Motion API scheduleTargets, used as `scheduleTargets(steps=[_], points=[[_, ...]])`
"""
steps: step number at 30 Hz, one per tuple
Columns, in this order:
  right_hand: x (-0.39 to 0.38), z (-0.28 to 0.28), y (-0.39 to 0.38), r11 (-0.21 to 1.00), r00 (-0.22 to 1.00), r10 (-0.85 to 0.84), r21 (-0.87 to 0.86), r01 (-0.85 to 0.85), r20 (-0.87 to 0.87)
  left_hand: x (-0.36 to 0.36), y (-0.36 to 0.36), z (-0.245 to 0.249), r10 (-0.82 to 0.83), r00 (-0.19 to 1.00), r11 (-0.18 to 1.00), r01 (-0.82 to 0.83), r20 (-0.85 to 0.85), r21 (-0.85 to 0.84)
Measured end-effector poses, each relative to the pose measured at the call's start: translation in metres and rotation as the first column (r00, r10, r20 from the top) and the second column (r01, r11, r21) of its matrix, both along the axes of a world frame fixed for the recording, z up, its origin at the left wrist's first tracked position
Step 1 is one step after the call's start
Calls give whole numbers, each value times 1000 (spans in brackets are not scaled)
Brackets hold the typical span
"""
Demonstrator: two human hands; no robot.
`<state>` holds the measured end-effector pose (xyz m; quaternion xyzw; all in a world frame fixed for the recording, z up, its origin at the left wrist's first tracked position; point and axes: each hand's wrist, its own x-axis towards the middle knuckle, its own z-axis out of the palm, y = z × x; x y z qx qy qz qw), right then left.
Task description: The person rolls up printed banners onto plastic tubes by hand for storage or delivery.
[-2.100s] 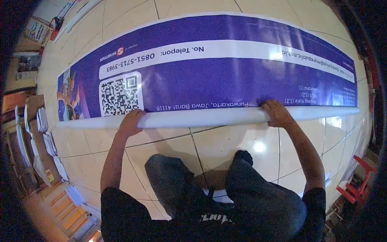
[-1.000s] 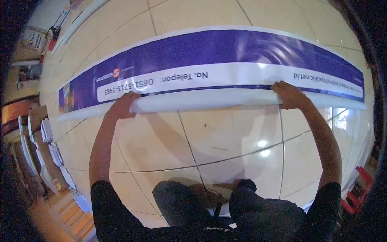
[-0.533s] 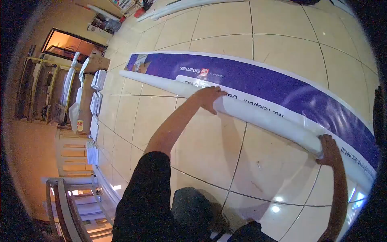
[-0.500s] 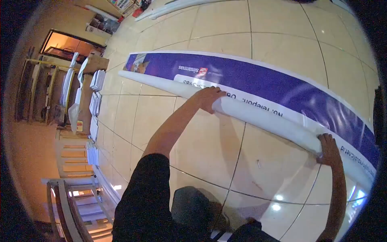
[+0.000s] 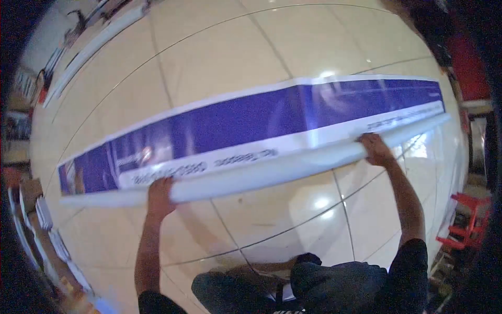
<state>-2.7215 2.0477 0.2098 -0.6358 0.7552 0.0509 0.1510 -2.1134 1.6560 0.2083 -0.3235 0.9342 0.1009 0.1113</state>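
Note:
A long purple and white printed banner lies partly unrolled on the floor, its text upside down from where I look. Its near edge is wound into a long white roll that runs across the whole view. My left hand is closed over the roll toward its left end, below the phone number. Further right, my right hand also curls over the roll, fingertips on the far side beside the printed strip. The undersides of both hands' grips are hidden.
Glossy cream floor tiles surround the banner. Long white tubes lie at the upper left, and stacked white items stand at the left. A red plastic stool is at the right. My bent legs are close below the roll.
The view has swung to the right, bringing the banner's right end and the red stool into sight. My left hand is now nearer the roll's left end; both hands stay on the roll.

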Motion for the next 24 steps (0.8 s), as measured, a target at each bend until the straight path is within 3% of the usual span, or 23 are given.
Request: scheduleTargets(steps=[1, 3, 5, 6, 7, 8, 9, 11, 12, 14, 15, 16, 17, 18, 20, 22, 23, 24], points=[[31, 4, -21, 1000, 997, 24, 13, -25, 79, 58, -34, -32, -42, 999, 999, 42, 8, -2], [106, -2, -67, 995, 981, 80, 45, -89, 175, 135, -89, -21, -89, 996, 994, 91, -30, 60], [103, -30, -37, 977, 949, 209, -91, -193, 236, 144, -60, 10, -48, 995, 997, 53, 82, -53], [130, -29, -45, 958, 936, 266, -175, -229, 230, 176, -74, 10, -37, 991, 996, 46, 127, -71], [152, -27, -56, 955, 955, 258, -191, -229, 145, 211, -80, 4, -17, 998, 995, 24, 67, -97], [169, -25, -61, 955, 970, 239, -194, -225, 52, 224, -72, 3, 3, 991, 993, 13, 135, -118], [171, -29, -51, 971, 982, 185, -160, -177, 39, 222, -56, -6, 9, 981, 990, 18, 194, -139], [168, -25, -46, 996, 995, 94, -12, -94, 26, 207, -33, -20, 5, 996, 997, 1, 85, -80], [166, -26, -37, 999, 999, 48, 9, -48, 11, 181, -16, -16, 104, 992, 992, -100, 64, -72], [146, -29, -38, 986, 980, 167, -10, -167, 108, 185, -38, -32, -17, 993, 999, 13, -119, -36], [127, -39, -49, 987, 983, 161, -1, -161, 85, 170, -56, -15, 17, 999, 992, -13, -28, 127], [108, -52, -63, 974, 941, 185, 75, -214, 282, 159, -75, 1, 35, 997, 956, -55, 75, 287], [93, -60, -76, 949, 858, 182, 141, -280, 479, 233, -138, -60, -53, 994, 955, 22, 99, 295], [82, -47, -96, 960, 805, 68, 180, -213, 590, 199, -136, -44, 24, 964, 899, -136, 265, 416], [93, 14, -123, 981, 899, 193, -49, -189, 392, 131, -114, -8, 53, 945, 907, -181, 323, 381], [108, 9, -126, 972, 915, 231, -38, -232, 331, 89, -82, 16, -57, 973, 972, 3, 224, 236], [115, 7, -126, 960, 923, 273, -10, -281, 273, 80, -69, 18, -232, 969, 970, 224, 85, 99], [113, -4, -133, 961, 923, 270, -12, -278, 273, 92, -86, 4, -235, 968, 969, 227, 87, 98]])
